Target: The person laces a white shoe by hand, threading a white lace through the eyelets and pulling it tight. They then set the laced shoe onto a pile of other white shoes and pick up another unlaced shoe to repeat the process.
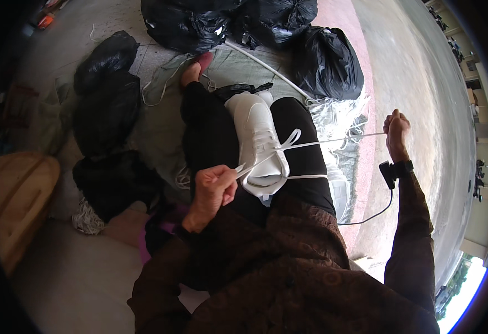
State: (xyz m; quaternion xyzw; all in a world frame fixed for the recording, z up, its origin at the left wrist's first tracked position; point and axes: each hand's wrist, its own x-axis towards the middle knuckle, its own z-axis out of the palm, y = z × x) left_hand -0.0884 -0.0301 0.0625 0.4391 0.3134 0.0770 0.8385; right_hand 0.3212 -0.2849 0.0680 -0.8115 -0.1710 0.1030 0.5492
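Note:
A white sneaker (253,119) rests between my thighs, its toe pointing away from me and its opening toward me. White lace runs through its upper eyelets, with a loop standing up on the right side. My right hand (397,129), raised far out to the right, is closed on one end of the shoelace (338,139), which is stretched taut from the shoe. Just left of the shoe's collar, my left hand (215,192) pinches the other side of the lace. Another strand of lace lies across my right thigh.
Black plastic bags (327,62) stand ahead and to the left. A white pole (269,68) lies among them. Beside my right leg are a heap of white laces (338,119) and more white shoes (339,195). A wooden board (21,195) is at left. A cable hangs from a wrist device (390,173).

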